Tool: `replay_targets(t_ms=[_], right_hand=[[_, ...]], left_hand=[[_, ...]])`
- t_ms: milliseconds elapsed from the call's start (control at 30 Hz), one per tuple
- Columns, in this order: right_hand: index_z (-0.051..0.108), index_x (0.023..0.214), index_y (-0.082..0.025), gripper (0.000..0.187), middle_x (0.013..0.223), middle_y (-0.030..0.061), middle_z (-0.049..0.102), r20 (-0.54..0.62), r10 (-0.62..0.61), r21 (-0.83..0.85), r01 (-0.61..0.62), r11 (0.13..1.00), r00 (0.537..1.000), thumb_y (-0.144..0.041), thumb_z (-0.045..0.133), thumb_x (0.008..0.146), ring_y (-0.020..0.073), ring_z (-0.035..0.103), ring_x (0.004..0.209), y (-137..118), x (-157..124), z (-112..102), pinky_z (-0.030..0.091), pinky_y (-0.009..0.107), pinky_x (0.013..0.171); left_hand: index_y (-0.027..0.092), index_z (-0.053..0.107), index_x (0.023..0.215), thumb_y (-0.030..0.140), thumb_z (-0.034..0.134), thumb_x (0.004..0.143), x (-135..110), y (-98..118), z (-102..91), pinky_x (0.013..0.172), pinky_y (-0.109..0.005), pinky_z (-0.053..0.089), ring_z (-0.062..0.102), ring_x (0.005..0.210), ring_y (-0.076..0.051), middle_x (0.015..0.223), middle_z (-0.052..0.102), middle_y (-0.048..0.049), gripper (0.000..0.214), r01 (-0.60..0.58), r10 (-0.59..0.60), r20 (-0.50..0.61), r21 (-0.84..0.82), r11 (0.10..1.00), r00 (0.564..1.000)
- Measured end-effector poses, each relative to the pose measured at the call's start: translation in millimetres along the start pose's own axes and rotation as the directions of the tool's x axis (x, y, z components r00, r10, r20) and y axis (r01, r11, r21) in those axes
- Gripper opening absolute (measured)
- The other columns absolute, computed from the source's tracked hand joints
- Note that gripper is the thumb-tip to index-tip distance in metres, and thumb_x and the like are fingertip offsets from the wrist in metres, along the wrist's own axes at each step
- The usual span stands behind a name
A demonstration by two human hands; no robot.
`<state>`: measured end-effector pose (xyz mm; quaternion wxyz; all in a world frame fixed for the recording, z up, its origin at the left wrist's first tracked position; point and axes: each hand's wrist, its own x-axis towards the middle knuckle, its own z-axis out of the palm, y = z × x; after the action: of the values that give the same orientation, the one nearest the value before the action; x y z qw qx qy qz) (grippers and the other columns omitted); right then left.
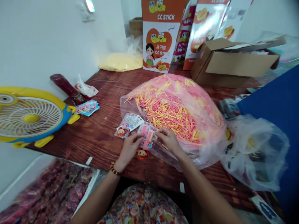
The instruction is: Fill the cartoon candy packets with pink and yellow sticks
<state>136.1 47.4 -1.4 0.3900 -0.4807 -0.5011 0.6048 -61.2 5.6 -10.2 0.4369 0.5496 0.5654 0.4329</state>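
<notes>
Dark-stained wood runs across the scene as a tabletop (98, 137), and the person sits close against its near edge. Below that edge on the left is a white tub (92, 183) heaped with small reddish packs, too blurred to tell apart.

Just above the edge, both hands meet on one small packet (146, 138), clear with pink print, with pink and yellow sticks showing inside. The left hand (129, 149), a bead bracelet (115, 170) at its wrist, has its grip closed on the packet's left side. The right hand (169, 140) pinches the right side, fingers narrow. The packet therefore sits between the two grips, touching both and lifted slightly off the wood. As I judge it, the work goes best if the left grip keeps the mouth steady and upright while the right handles the sticks as a tidy bundle, so that none snag or spill.

Beside the left hand lies a small stack of printed packets (128, 124). Just behind the right hand spreads a big clear bag (205, 102) full of loose sticks, and a crumpled empty bag (254, 149) lies to its right. Further left stands a yellow-and-blue fan (30, 116). Against the back wall are an open cardboard box (233, 62) and an orange CC Stick carton (161, 34).
</notes>
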Motion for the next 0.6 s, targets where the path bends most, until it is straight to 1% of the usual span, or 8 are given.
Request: replay_targets(t_ms=[67,100,200,267,367,467,533,600], right_hand=[[0.056,0.073,-0.022,0.020,0.061,-0.0033,0.060,-0.002,-0.022,-0.071,0.022,0.997,1.000,-0.040,0.063,0.078,0.0140,0.057,0.054,2.4,18.7,11.1,0.044,0.025,0.053],[0.056,0.072,-0.022,0.018,0.062,-0.0032,0.060,-0.016,-0.052,-0.162,0.049,0.986,0.999,-0.038,0.061,0.080,0.0141,0.057,0.055,3.0,28.0,15.2,0.044,0.025,0.054],[0.058,0.073,-0.022,0.014,0.065,-0.0025,0.061,-0.052,-0.148,-0.494,0.104,0.863,0.988,-0.032,0.059,0.083,0.0140,0.056,0.060,3.8,47.8,21.0,0.039,0.025,0.058],[0.060,0.077,-0.021,0.013,0.068,-0.0015,0.063,-0.062,-0.173,-0.617,0.099,0.781,0.983,-0.032,0.060,0.085,0.0142,0.055,0.063,3.7,51.1,20.6,0.037,0.025,0.059],[0.062,0.084,-0.021,0.014,0.071,-0.0009,0.065,-0.071,-0.205,-0.667,0.107,0.737,0.976,-0.034,0.060,0.087,0.0139,0.056,0.064,1.6,40.6,12.8,0.035,0.025,0.060],[0.063,0.083,-0.021,0.018,0.069,-0.0015,0.065,-0.045,-0.261,-0.705,0.154,0.692,0.964,-0.035,0.055,0.091,0.0138,0.056,0.063,-4.2,18.0,-14.4,0.035,0.024,0.060],[0.064,0.083,-0.021,0.019,0.071,-0.0009,0.066,-0.052,-0.274,-0.764,0.138,0.631,0.960,-0.033,0.052,0.092,0.0143,0.057,0.064,-10.0,0.9,-48.3,0.035,0.024,0.060],[0.065,0.088,-0.021,0.017,0.078,0.0015,0.068,-0.098,-0.265,-0.846,0.059,0.529,0.959,-0.027,0.050,0.092,0.0155,0.059,0.069,-17.1,-14.7,-91.7,0.037,0.025,0.063]], left_hand=[[0.018,0.072,0.097,0.031,0.058,0.087,10.6,-5.3,-13.3,0.079,-0.030,0.050,0.066,0.084,-0.019,0.093,0.074,-0.0058,0.022,-0.035,0.045,-0.073,0.139,0.990,0.996],[0.018,0.071,0.098,0.030,0.056,0.088,15.9,-7.9,-18.5,0.081,-0.032,0.050,0.066,0.086,-0.020,0.095,0.074,-0.0064,0.021,-0.056,0.077,-0.088,0.222,0.973,0.993],[0.018,0.068,0.105,0.028,0.056,0.089,27.2,-16.9,-25.7,0.089,-0.037,0.049,0.065,0.092,-0.022,0.099,0.072,-0.0081,0.022,-0.127,0.172,-0.068,0.430,0.894,0.983],[0.018,0.066,0.110,0.027,0.056,0.089,29.6,-23.0,-25.5,0.091,-0.039,0.049,0.065,0.093,-0.022,0.100,0.071,-0.0091,0.026,-0.152,0.201,-0.047,0.497,0.854,0.978],[0.017,0.064,0.115,0.029,0.055,0.090,29.4,-28.9,-26.9,0.090,-0.039,0.050,0.065,0.093,-0.022,0.099,0.071,-0.0097,0.029,-0.132,0.182,-0.052,0.505,0.853,0.982],[0.017,0.063,0.118,0.034,0.053,0.091,32.8,-30.3,-41.0,0.089,-0.038,0.050,0.065,0.092,-0.023,0.099,0.071,-0.0092,0.034,-0.078,0.144,-0.088,0.516,0.853,0.986],[0.017,0.063,0.118,0.036,0.049,0.092,40.9,-30.1,-56.7,0.091,-0.038,0.049,0.064,0.097,-0.024,0.106,0.070,-0.0109,0.036,-0.035,0.144,-0.148,0.572,0.820,0.978],[0.015,0.064,0.117,0.041,0.047,0.092,53.4,-29.7,-71.9,0.096,-0.043,0.046,0.060,0.106,-0.029,0.113,0.067,-0.0149,0.039,0.025,0.159,-0.206,0.682,0.731,0.966]])
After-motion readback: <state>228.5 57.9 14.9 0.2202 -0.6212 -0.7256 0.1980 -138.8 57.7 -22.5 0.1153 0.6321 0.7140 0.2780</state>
